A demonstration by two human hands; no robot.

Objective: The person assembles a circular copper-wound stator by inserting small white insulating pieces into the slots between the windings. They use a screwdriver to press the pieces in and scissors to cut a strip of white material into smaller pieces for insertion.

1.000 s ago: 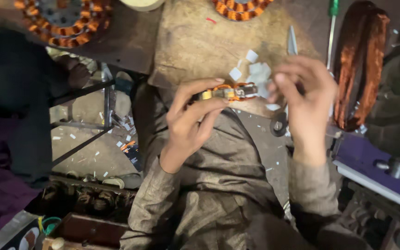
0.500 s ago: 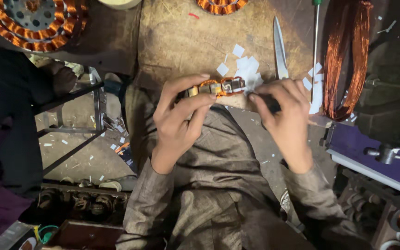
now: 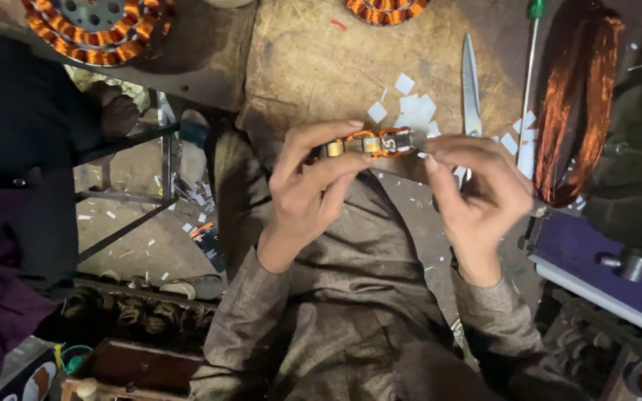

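- Setting: a small motor-winding repair workshop, seen from above.
- Worn, stained worktop [image 3: 321, 67] at far centre, strewn with cut white paper slips [image 3: 414, 111].
- Wound stators with copper coils [image 3: 98, 30] at far left and far centre [image 3: 385, 7].
- Loose hank of copper wire [image 3: 574, 104] at far right; scissors [image 3: 471, 85] and a green-handled screwdriver [image 3: 532, 52] beside it.
- Dusty floor [image 3: 135, 238] at left, littered with scraps, under a metal frame [image 3: 124, 189].
- Grimy parts in a wooden box [image 3: 143, 364], near left.
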